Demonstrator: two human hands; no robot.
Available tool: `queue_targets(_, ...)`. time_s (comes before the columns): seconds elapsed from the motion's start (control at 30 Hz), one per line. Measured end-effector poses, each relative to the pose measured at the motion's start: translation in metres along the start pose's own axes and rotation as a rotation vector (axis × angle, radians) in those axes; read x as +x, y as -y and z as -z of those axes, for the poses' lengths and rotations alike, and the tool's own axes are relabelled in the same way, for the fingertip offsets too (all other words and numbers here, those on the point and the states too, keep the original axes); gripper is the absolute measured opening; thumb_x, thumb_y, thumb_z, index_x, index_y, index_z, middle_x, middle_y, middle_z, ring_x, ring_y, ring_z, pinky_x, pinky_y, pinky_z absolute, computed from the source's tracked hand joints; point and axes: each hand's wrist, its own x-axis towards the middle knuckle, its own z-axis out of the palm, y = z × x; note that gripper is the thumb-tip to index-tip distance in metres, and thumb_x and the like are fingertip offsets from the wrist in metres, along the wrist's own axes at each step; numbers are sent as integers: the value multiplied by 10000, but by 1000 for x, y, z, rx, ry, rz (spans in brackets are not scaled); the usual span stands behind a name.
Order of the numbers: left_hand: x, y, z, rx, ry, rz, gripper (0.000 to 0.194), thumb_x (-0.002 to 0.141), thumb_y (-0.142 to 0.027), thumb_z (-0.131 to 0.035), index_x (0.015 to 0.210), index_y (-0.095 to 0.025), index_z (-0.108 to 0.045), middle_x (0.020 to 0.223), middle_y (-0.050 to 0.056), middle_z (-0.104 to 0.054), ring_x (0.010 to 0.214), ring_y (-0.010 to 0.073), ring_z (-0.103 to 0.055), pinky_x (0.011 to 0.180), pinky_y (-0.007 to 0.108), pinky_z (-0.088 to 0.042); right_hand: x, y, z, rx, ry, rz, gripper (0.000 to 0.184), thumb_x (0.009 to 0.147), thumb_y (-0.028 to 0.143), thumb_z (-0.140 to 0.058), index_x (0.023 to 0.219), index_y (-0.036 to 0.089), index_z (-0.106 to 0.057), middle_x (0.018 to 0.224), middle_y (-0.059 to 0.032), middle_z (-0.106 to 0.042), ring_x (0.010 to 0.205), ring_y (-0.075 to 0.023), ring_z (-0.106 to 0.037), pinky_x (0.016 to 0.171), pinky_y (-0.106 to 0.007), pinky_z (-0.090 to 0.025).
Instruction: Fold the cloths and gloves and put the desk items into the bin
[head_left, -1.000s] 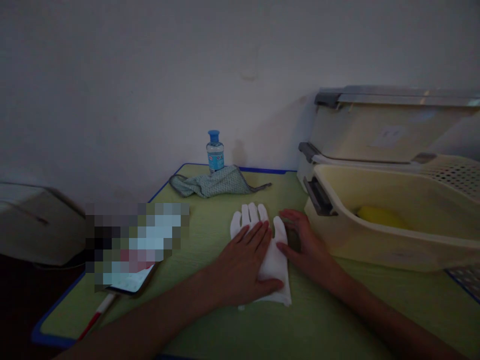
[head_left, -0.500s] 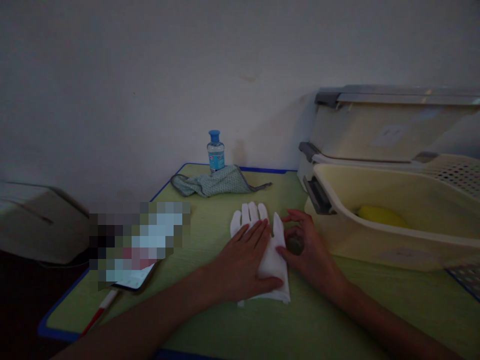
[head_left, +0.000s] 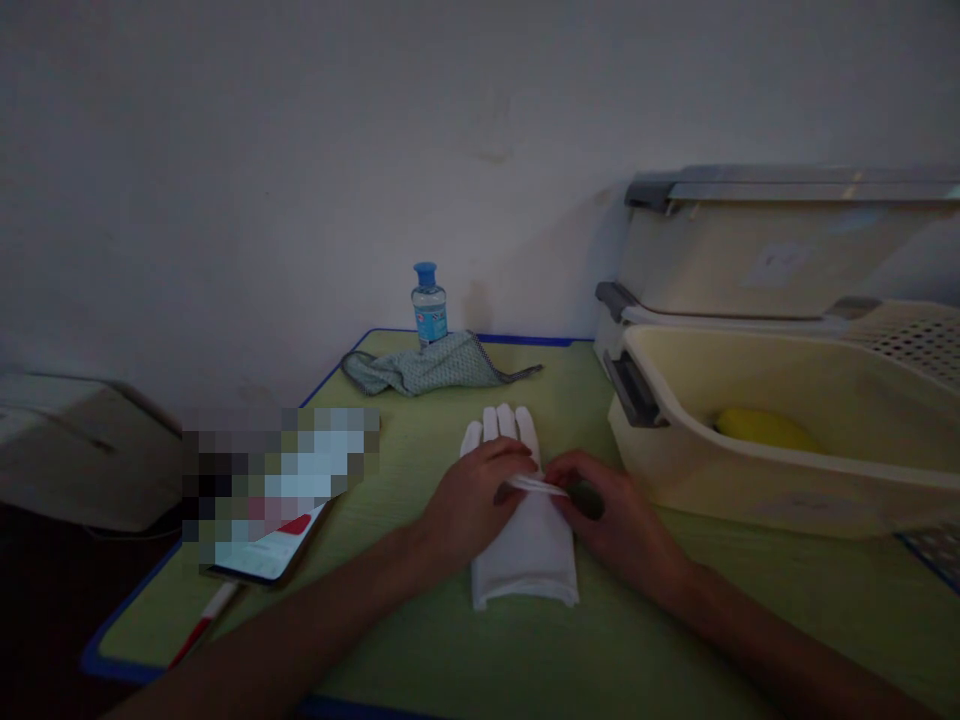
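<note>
A white glove (head_left: 525,560) lies on the green table (head_left: 420,660), its fingers pointing away from me and its cuff towards me. My left hand (head_left: 476,500) rests over the left part of the glove, thumb and fingers closed on a folded-over bit of white cloth. From the right side, my right hand (head_left: 600,495) pinches the other end of that fold. The glove's thumb no longer sticks up at the right; it appears bent across the palm between my hands. Behind the fingertips is a crumpled grey-green cloth (head_left: 431,368).
A blue-capped bottle (head_left: 430,308) stands behind the cloth. At left lies a lit phone (head_left: 262,550) with a red-and-white cable (head_left: 206,620). On the right is a cream bin (head_left: 720,490) holding something yellow (head_left: 765,428), with a lidded box (head_left: 750,260) behind it.
My left hand has gone from lying flat on the glove to pinching. My right hand has moved left, and the glove's thumb is now folded inward between both hands.
</note>
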Motion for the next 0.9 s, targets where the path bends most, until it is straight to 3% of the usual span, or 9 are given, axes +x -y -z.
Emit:
queue_targets(0.1,-1,0,2,110,31,-47,282,748,-22,-457,884,-181,-646,1029,44,-610,949,160,-583,857,301,-472,1,2,3,-80,31,64,183,700,29,-467,740,191,-540,761,-31,-596,731,-163,-572,658,-299,-471)
queue_targets(0.23,-2,-1,5,214,62,-111,282,742,-37,-470,900,-173,-660,986,50,-621,899,165,-590,834,306,-478,0,1,4,-102,51,129,208,698,6,-451,739,184,-552,776,-44,-593,751,-171,-575,665,-300,-472)
queue_targets(0.47,-1,-1,10,207,66,-110,236,744,-114,-548,950,-169,-649,951,53,-639,878,168,-596,813,296,-487,0,1,3,-125,62,103,210,701,0,-458,740,183,-552,791,-44,-590,763,-171,-571,680,-305,-469)
queue_targets(0.73,1,1,20,241,174,-201,135,785,-136,-554,870,-168,-654,957,48,-634,877,158,-599,806,284,-473,0,2,4,-116,74,100,218,701,-14,-467,747,178,-559,790,-43,-588,763,-168,-567,673,-296,-471)
queue_targets(0.9,1,1,20,232,173,-142,96,765,-116,-566,809,-163,-637,915,42,-629,851,157,-592,784,284,-469,-1,3,5,-115,89,125,224,709,-8,-452,754,182,-560,802,-44,-585,774,-166,-565,680,-298,-472)
